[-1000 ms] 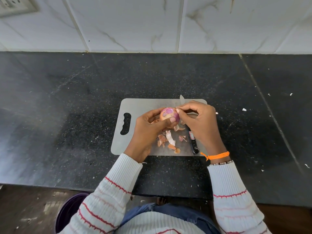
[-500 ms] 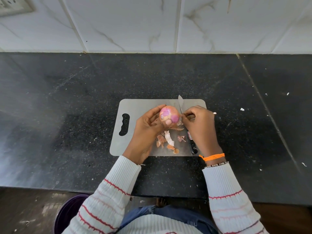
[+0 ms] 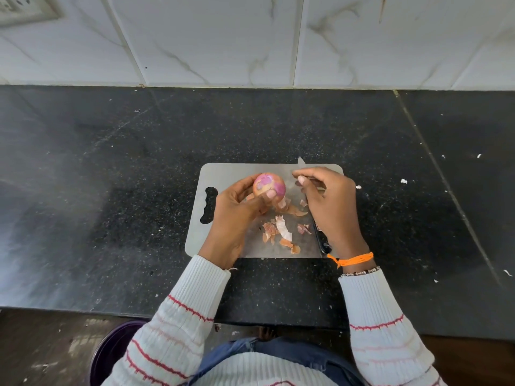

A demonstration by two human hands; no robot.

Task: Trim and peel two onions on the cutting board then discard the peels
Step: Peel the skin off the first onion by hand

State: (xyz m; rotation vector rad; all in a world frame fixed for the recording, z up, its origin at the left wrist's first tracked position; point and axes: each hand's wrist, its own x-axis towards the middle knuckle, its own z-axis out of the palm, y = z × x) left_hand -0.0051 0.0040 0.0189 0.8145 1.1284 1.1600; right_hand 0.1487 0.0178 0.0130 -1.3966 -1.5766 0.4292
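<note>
A black speckled worktop (image 3: 117, 190) ran below a wall of white marbled tiles (image 3: 211, 37), with 1 socket plate (image 3: 25, 9) at the wall's top left corner and pale flecks scattered across the stone. 1 grey board (image 3: 223, 174) lay near the worktop's front edge, its handle slot to the left. The left hand (image 3: 237, 215) gripped 1 partly peeled onion (image 3: 269, 185) above the board's middle, thumb pressed on its front. The right hand (image 3: 328, 201) was apart from the onion over the board's right side, fingers curled, pinching something thin I cannot identify. 1 knife (image 3: 323, 243) lay along the board's right edge, its tip (image 3: 301, 160) past the back edge. Peels (image 3: 281, 229) littered the board's front half. 1 purple bin (image 3: 111, 352) stood on the floor below the worktop's front edge.
</note>
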